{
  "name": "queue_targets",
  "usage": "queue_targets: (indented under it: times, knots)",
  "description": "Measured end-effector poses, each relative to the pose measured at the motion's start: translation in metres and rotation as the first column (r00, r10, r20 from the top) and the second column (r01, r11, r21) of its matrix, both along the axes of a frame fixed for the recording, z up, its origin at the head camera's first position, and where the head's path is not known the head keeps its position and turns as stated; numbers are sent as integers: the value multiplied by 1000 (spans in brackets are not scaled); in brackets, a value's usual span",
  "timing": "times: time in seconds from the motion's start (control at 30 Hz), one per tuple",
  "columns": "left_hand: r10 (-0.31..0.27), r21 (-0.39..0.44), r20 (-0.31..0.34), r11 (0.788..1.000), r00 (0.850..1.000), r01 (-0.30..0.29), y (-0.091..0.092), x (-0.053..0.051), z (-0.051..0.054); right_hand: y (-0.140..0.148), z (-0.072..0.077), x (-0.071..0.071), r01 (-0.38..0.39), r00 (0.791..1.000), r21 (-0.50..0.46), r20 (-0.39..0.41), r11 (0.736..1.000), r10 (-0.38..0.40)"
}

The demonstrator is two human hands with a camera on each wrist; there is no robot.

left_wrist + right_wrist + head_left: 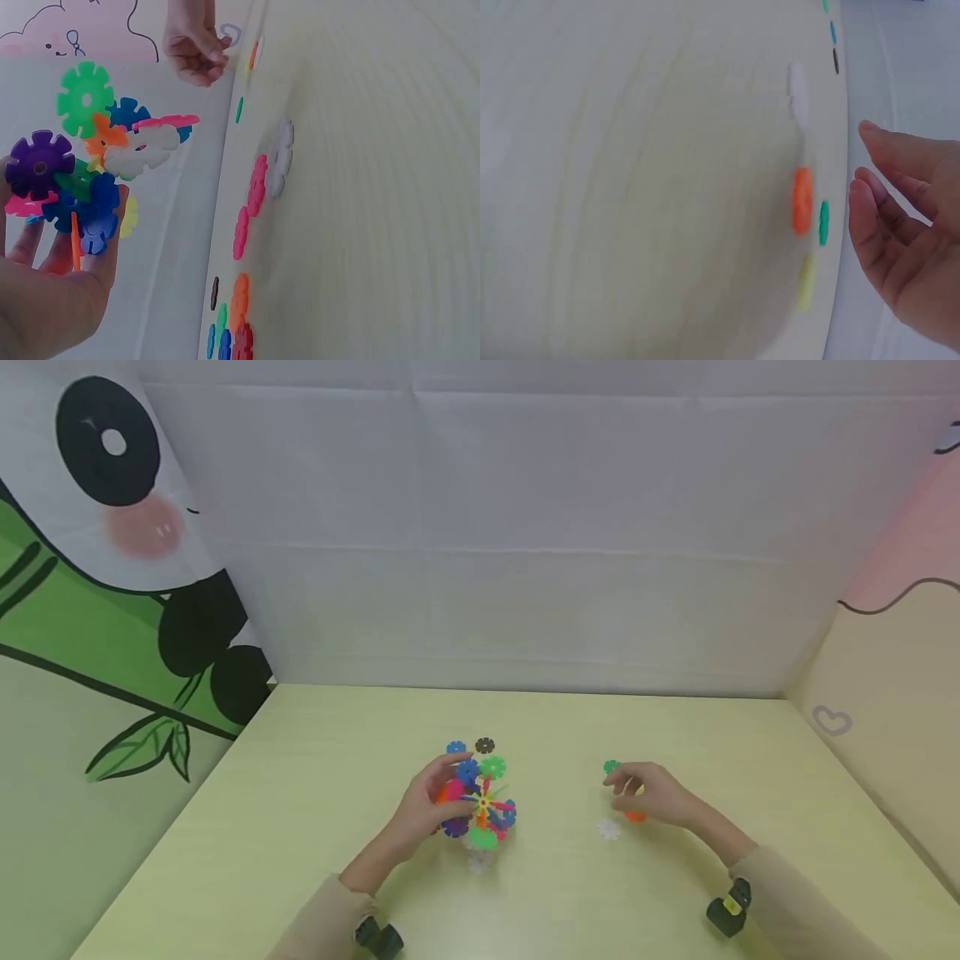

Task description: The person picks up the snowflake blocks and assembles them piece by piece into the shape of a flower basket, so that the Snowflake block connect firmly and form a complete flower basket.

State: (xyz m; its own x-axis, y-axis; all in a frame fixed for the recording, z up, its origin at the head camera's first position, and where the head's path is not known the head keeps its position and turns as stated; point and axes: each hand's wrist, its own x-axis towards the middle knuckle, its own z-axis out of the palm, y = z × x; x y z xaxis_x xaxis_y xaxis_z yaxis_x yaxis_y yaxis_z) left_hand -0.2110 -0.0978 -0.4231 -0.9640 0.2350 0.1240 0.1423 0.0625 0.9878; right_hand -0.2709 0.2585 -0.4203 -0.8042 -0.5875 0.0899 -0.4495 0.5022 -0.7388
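Left hand (420, 802) grips a colourful disc cluster (484, 803), likely light, stiff, loose-jointed; best held near its core. Right hand (660, 793) hovers empty, parted.

Head view: moderate, diffuse light, colours muted; pale yellow wood-grain tabletop (570, 893), whitish sheen toward the near edge; faint, soft-edged shadows below the bare left hand (414, 814) and bare right hand (662, 795); creased white sheet backdrop (555, 485), greyer at the top, lighter lower down.
Left wrist view: hazy, low contrast, cool pale cast; soft shadow on the tabletop; wood grain bowed toward the upper right.
Right wrist view: greyish, soft focus; tabletop edge bowed; broad blurred shadow, lower part; flat white notched plastic disc (799, 97), outline smeared, nearly merges with the tabletop
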Motion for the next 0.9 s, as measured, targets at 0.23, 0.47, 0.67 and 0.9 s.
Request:
queue_targets:
  times: [0.23,0.47,0.67,0.9]
  knots:
    - [7,31,7,999,1000,-7,-1,-4,1,38,-23,-13,9,998,87,54,996,-14]
    - [-3,39,-5,999,1000,4,9,-9,0,37,-22,-18,15,999,97,32,995,-18]
    - [16,100,49,995,999,-21,21,-8,6,20,-12,-10,57,994,20,-92,998,-55]
    - [-40,184,18,982,999,36,37,-4,18,-35,28,22,120,993,-352,38,928,-113]
